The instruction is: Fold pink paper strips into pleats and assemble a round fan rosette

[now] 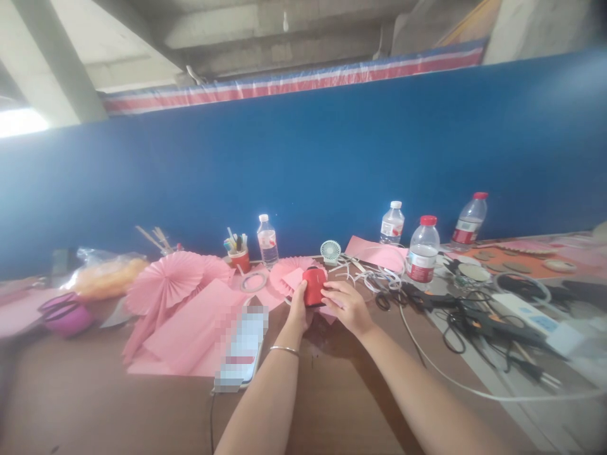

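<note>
A small red object with rounded corners and dark edges (313,287) is held up over the table between my two hands. Its exact kind cannot be made out. My left hand (298,308) grips it along the left side, thumb toward me, with a silver bangle on that wrist. On the opposite side, the curled fingers of my right hand (349,306) press against its right edge. Just behind it lies a pink folded-paper fan (284,276). A phone with a lit, blurred screen (244,347) rests left of my left forearm.
Pink paper sheets (190,328) and a larger paper fan (165,281) spread leftward. A pen cup (239,260), a water bottle (268,243) and a small white fan (331,251) stand at the back. Tangled cables, a power strip (526,314) and more bottles occupy the right.
</note>
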Demonstrator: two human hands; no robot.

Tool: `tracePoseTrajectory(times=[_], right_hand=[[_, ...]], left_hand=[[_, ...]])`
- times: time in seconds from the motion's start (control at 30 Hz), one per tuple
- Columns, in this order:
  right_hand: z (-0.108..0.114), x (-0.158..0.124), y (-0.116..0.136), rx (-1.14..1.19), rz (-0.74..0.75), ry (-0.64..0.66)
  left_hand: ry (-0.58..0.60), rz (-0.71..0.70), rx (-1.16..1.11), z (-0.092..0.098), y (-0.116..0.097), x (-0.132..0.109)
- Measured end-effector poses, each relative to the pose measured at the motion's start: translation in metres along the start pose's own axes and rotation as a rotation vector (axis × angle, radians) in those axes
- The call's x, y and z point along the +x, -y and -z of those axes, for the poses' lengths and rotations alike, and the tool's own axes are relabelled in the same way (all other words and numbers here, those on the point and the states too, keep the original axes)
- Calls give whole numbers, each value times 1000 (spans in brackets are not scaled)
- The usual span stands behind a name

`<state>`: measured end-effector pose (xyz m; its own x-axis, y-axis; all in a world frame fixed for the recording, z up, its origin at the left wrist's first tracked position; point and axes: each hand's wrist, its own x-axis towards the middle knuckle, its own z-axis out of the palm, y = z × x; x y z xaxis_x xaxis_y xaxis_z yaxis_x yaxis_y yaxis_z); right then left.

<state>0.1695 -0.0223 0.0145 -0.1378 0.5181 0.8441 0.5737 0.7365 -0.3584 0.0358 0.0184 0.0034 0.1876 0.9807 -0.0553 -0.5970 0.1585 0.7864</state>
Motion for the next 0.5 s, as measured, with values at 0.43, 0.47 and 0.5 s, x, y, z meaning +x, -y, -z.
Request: tracePoseTrajectory(times=[0.43,0.47,0.5], right_hand=[[-1,2,10,5,-77,-45],[-2,2,10,6,-78,-47],[-2,2,10,6,-79,-49]], left_hand=[[91,-152,139,-9,-7,-8],[87,-157,153,-9,-7,-7],[85,-162,169,-9,-7,-7]])
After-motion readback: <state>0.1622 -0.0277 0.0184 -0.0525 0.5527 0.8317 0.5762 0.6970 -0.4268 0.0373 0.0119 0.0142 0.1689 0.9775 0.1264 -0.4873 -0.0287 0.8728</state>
